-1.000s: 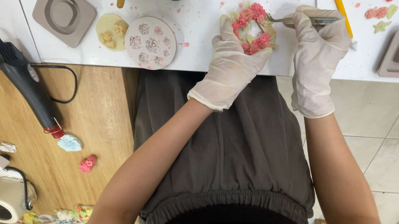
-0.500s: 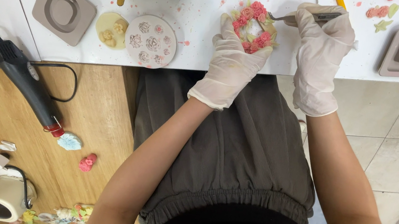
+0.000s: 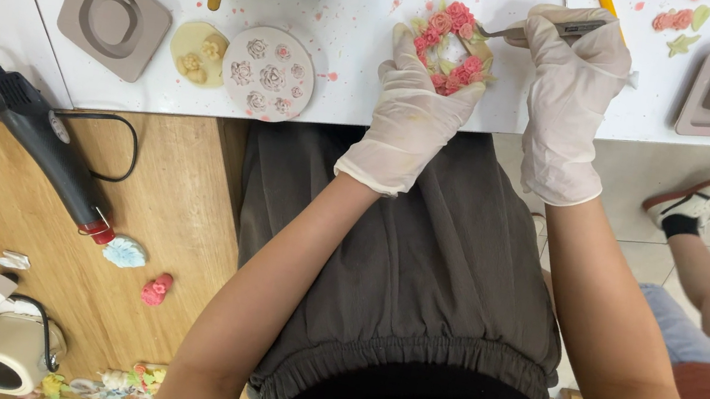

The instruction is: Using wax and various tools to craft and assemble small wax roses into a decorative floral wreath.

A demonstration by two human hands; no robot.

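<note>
Gloved left hand (image 3: 412, 109) with fingers clasped around a small ring-shaped wreath of pink moulded roses (image 3: 448, 46) at the white speckled worktop (image 3: 376, 4) edge, gloved right hand (image 3: 571, 82) pinching thin metal tweezers (image 3: 534, 30) whose tip touches it, one round pink silicone flower mould (image 3: 268, 73) beside, two grey square moulds (image 3: 113, 17) further left.

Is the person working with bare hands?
No, both the left hand and the right hand wear pale gloves while handling the flower ring.
</note>
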